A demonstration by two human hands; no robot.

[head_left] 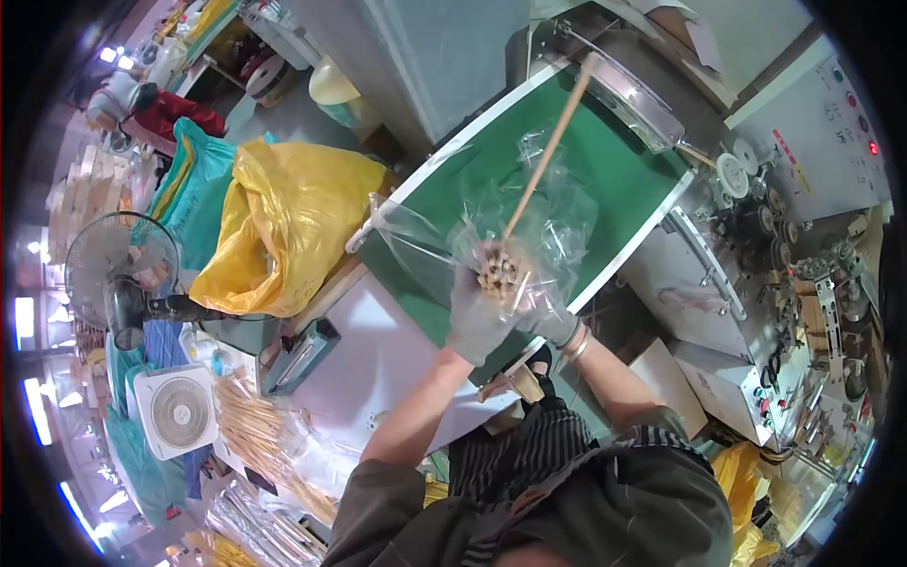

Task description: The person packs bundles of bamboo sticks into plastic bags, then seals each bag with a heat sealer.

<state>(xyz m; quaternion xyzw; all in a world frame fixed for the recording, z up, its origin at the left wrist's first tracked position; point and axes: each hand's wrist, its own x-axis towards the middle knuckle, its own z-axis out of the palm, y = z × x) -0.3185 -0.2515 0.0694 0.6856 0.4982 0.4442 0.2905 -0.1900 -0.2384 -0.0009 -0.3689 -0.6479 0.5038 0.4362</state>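
Both my hands wear pale gloves and meet over the lower end of a green surface point(619, 194). My left hand point(477, 317) is wrapped round the left side of a bundle of thin wooden sticks point(498, 276), whose ends face the camera. At the bundle's right side, my right hand point(551, 317) has its fingers closed on the clear plastic bag point(567, 222) around it. One longer stick point(553, 146) juts up and away from the bundle, over the green surface. The bag is crumpled and partly blurred.
A yellow bag point(283, 227) stands left of the green surface, near a fan point(123, 274). A white table point(387, 354) with a sealer-like device point(300, 357) lies nearer. Loose sticks point(250, 416) are at lower left; machinery point(756, 227) is at right. A person point(118, 99) is far left.
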